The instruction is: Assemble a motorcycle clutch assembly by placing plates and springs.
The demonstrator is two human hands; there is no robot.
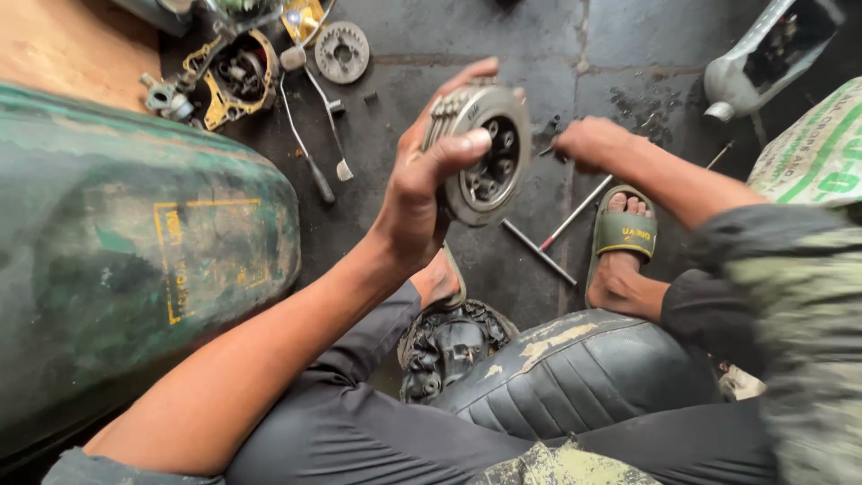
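Closest to the camera are the person's dark trousers [359, 431] and a worn black seat [575, 368] with cracked, peeling skin. To the left sits a big green tank [117, 242], scratched and dusty.

The left hand [422, 189] is lifted up in the middle of the view. It is wrapped around a round metal part [480, 153], like a thick stack of rings with holes in its face. The thumb presses on the front rim and the fingers curl over the top and back. The part is held in the air, well above the dark floor [557, 54]. Its flat face is turned to the right and a little toward the camera, so its middle line points across at the other hand.

The right hand [588, 144] is just beside the part, on its right, and lower down near the floor. It looks closed like a fist, but it is blurry, so I cannot tell if it holds something small. It is not touching the round part. The left hand is the only one that has it.

Under the right arm are a green sandal [624, 233] on a foot and thin metal rods [548, 247] lying on the floor. Farther off, at the top left, lie a gear wheel [342, 51], a yellow and silver engine piece [235, 76] and two long thin tools [314, 135]. A white and green sack [813, 153] sits at the right edge.
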